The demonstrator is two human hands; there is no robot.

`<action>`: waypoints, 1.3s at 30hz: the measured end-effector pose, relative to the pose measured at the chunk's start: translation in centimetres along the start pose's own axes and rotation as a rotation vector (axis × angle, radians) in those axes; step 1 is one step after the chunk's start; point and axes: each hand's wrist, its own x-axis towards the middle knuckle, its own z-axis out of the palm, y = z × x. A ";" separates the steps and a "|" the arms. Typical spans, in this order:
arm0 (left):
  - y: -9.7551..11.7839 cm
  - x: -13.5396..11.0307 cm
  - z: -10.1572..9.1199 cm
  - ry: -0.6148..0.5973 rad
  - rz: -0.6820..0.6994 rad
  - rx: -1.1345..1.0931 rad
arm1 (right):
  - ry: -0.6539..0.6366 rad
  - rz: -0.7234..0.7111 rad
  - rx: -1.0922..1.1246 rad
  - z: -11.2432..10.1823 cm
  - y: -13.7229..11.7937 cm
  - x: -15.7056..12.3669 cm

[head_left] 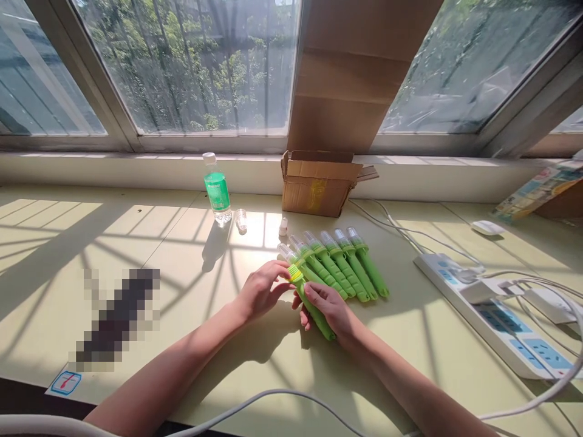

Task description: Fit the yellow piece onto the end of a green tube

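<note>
Both hands (296, 297) gripping green brush (310, 300), sunlit pale table (136, 243), window (191, 67)

The counter (136, 243) is pale yellow-green, striped with dark window shadows. Just behind the hands, a row of 5 brushes (346, 264) shows bright green ribbed handles and clear caps; the brush in the hands (310, 297) is the same green with a yellow band. Left of the brown cardboard box (316, 185) stands a clear bottle (217, 191) with a green label and white cap. Right of the box lies a white power strip (496, 315) with light blue panels.
</note>
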 end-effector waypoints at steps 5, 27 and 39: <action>-0.4 0.0 0.1 0.012 0.001 -0.001 | 0.015 0.035 0.017 0.1 0.0 -0.2; -0.4 -0.1 0.5 -0.025 -0.032 -0.030 | 0.106 0.023 -0.006 0.2 0.2 -0.2; -0.4 -0.2 0.1 -0.024 -0.047 -0.032 | 0.032 0.049 -0.001 0.4 -0.6 -0.3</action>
